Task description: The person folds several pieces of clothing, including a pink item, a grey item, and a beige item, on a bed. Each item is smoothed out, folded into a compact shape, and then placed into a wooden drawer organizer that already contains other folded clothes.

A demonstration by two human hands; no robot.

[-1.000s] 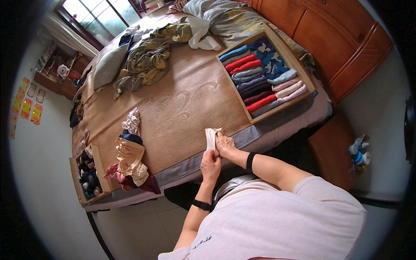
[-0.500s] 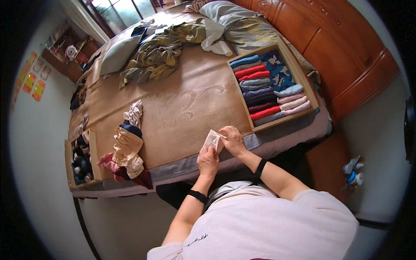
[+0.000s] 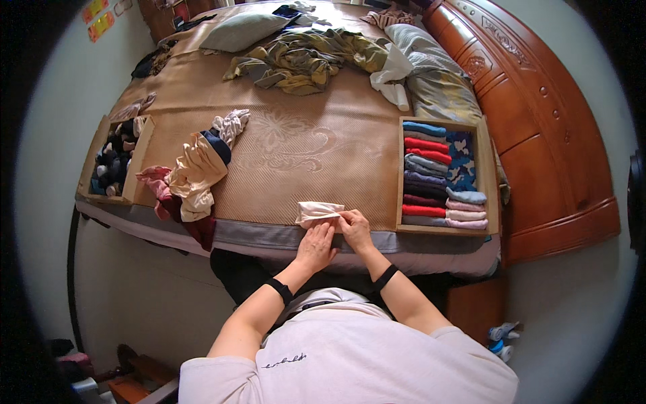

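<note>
A pale pink garment (image 3: pixel 318 210), folded into a small oblong, lies at the bed's near edge. The fingers of my left hand (image 3: pixel 317 249) are stretched out and rest against its near side. At the garment's right end, my right hand (image 3: pixel 356 232) pinches the cloth between thumb and fingers. What kind of garment it is, I cannot tell. To the right stands a wooden drawer box (image 3: pixel 400 175) with rows of folded clothes, among them red rolls (image 3: pixel 427 151) and pale pink ones (image 3: pixel 466 215).
Left of my hands is a loose heap of clothes (image 3: pixel 196 172) in cream, navy, pink and maroon. Beyond it, a smaller wooden box (image 3: pixel 139 161) holds dark bundled items. A crumpled olive quilt (image 3: pixel 296 64) and a grey pillow (image 3: pixel 242 32) lie farther back. The carved wooden headboard (image 3: pixel 531 141) bounds the right.
The pale garment has come down onto the mat from being held up in both hands. My left fingers have straightened against it. The whole view has turned.
</note>
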